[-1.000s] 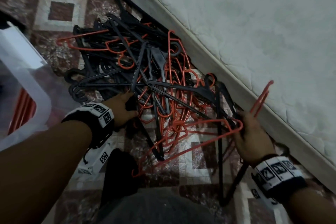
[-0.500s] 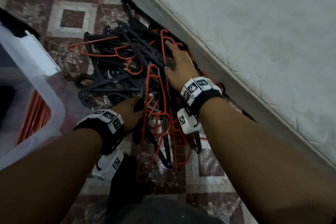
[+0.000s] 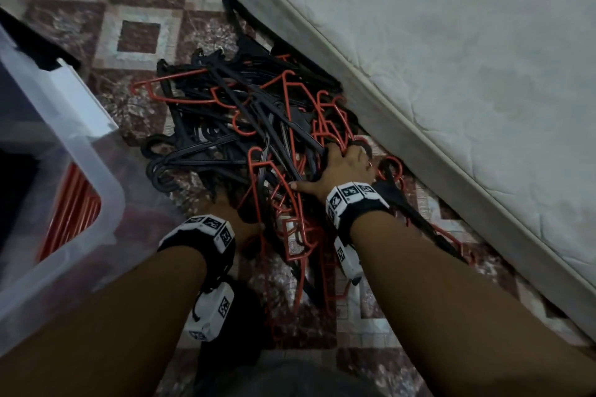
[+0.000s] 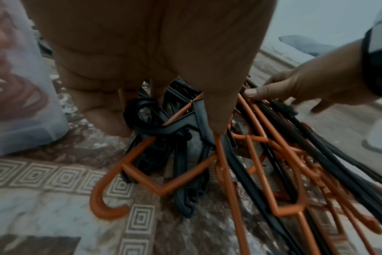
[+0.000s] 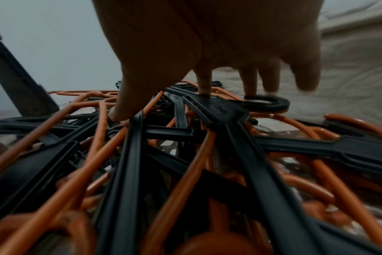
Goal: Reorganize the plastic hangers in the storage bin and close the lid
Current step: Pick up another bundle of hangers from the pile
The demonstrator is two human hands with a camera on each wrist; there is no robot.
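A tangled pile of black and orange plastic hangers (image 3: 245,126) lies on the carpet against a mattress. My left hand (image 3: 242,219) sits at the pile's near edge, half hidden under the hangers. In the left wrist view its fingers (image 4: 120,117) and thumb curl round a bunch of black hanger hooks (image 4: 155,124). My right hand (image 3: 346,167) rests on the right side of the pile. Its fingertips (image 5: 204,88) stand on a black hanger (image 5: 225,110) and its thumb presses an orange one. The clear storage bin (image 3: 80,171) stands at the left with orange hangers (image 3: 74,213) inside.
The white mattress (image 3: 451,74) runs diagonally along the right and hems in the pile. Patterned carpet (image 3: 138,39) shows beyond the pile and between it and the bin. A dark cloth (image 3: 232,332) lies by my left wrist.
One second ago my right hand held an orange hanger out at the right. It then reached over the pile and now rests on the pile's right side. My left hand stayed put.
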